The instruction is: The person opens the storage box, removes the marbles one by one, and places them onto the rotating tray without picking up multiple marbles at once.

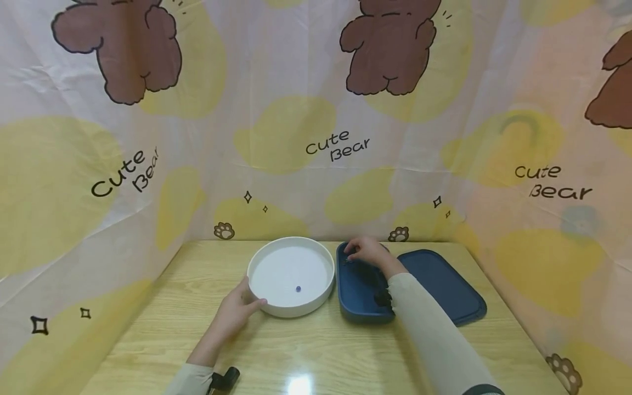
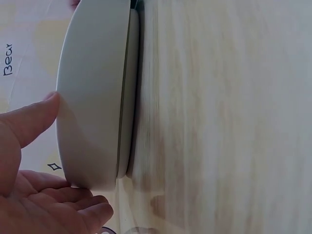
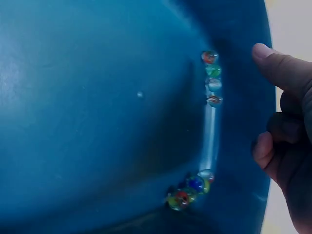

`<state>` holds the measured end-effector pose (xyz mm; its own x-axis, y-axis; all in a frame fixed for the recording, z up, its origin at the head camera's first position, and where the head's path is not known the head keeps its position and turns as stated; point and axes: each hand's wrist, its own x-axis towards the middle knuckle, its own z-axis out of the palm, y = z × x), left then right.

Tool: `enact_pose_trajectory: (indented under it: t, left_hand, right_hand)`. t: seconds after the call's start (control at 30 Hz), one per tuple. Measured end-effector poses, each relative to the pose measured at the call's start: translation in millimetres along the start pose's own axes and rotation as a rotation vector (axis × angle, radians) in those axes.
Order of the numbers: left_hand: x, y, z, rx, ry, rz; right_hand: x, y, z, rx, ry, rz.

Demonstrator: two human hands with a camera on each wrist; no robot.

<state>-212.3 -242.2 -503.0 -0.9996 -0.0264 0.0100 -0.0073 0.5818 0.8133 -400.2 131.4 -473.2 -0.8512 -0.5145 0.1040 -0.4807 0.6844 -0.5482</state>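
A round white tray with a low wall stands on the table, and one small blue-purple marble lies in it. My left hand holds the tray at its near left side, thumb at the rim and fingers along the outer wall. To the tray's right is a deep blue box. Several coloured glass marbles lie along its inner edge in the right wrist view. Over the box's far end is my right hand, thumb and fingertips apart with no marble between them.
A dark blue lid lies flat to the right of the box, partly behind my right sleeve. Patterned cloth hangs behind the table and along both sides. The wooden table extends in front of the tray.
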Motion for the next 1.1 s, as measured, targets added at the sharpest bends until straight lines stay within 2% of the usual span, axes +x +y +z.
enact_pose_trajectory:
  t: [0.27,0.53,0.7,0.97,1.1]
  left_hand:
    - [-1.2,-3.9,-0.1,0.005,0.004,-0.007]
    - [-1.0,-5.4,5.5,-0.013,0.043,0.056]
    - [-2.3,-4.1,6.5,0.030,0.031,0.022]
    - [-3.6,-2.6,7.5,0.020,0.004,-0.037]
    - [-1.9,-2.2,8.9,0.033,0.002,-0.043]
  right_hand:
    - [5,8,14.7,-0.046,-0.045,0.064]
    - [6,13,23.5,-0.053,-0.067,0.080]
    - [4,12,25.7,-0.050,-0.083,0.076]
    - [6,10,30.1,-0.044,-0.089,0.061]
    - [6,12,32.9,-0.038,-0.084,0.075]
